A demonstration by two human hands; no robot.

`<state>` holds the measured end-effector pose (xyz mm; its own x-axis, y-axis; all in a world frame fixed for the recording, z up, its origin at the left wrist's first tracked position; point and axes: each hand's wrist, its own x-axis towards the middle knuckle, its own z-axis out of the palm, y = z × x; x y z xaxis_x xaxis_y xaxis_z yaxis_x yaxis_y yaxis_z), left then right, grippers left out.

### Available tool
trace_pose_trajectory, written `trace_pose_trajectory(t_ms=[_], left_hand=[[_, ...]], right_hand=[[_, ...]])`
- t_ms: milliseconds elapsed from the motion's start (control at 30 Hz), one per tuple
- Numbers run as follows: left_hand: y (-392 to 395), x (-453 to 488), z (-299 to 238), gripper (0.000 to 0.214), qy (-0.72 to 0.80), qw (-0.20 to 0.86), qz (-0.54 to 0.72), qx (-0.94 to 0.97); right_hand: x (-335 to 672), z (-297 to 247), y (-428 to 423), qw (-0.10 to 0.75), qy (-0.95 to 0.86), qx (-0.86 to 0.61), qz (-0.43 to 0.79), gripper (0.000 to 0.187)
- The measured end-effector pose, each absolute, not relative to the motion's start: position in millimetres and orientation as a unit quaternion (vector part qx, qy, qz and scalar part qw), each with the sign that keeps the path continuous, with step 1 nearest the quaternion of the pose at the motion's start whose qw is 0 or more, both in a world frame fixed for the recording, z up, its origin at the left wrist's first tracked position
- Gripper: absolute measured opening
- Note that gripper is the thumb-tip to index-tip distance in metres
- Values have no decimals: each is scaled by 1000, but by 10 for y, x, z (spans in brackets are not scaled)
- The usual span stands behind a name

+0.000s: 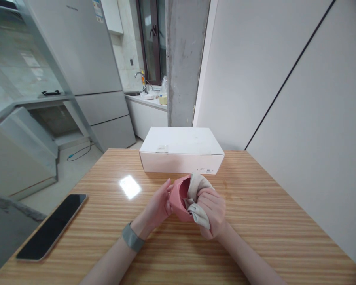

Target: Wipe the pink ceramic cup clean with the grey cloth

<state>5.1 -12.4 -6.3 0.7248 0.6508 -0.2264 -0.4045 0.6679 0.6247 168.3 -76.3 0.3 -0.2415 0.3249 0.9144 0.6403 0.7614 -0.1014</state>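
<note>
A pink faceted pot (178,202) is tilted on its side above the wooden table, its opening turned to the right. My left hand (160,202) grips it from the left, the fingers wrapped behind its base. In my right hand (212,208) a light grey cloth (199,186) is bunched up, the fingers closed round it. Part of the cloth reaches into the pot's mouth, and another fold hangs below my knuckles. The far side of the pot and the fingertips of my right hand are hidden.
Behind my hands a white cardboard box (180,161) stands on the wooden table (249,233). A dark-screened phone (53,225) lies near the left edge. Beyond the table are a fridge (86,67) and a sink counter (148,113); a white wall (299,118) runs along the right.
</note>
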Motion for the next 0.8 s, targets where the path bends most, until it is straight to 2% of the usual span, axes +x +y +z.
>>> trace_pose_trajectory(t_ms=[167,367,567,800], left_hand=[[-149,78,-158,48,213,900,256,280],[-127,75,-248,54,237,901,198,306],[-180,124,-175,42,219,881,291,301],[-246,167,-102,44,199,851,351,335]], right_hand=[[1736,54,-762,547,-770,-304,-125,29],[1769,-6,-757,491,-806,-290,-155,28],[1810,-2,-697,505,-793,-306,-147,29],[1814,-62,-672,504,-789,-325,-133,22]])
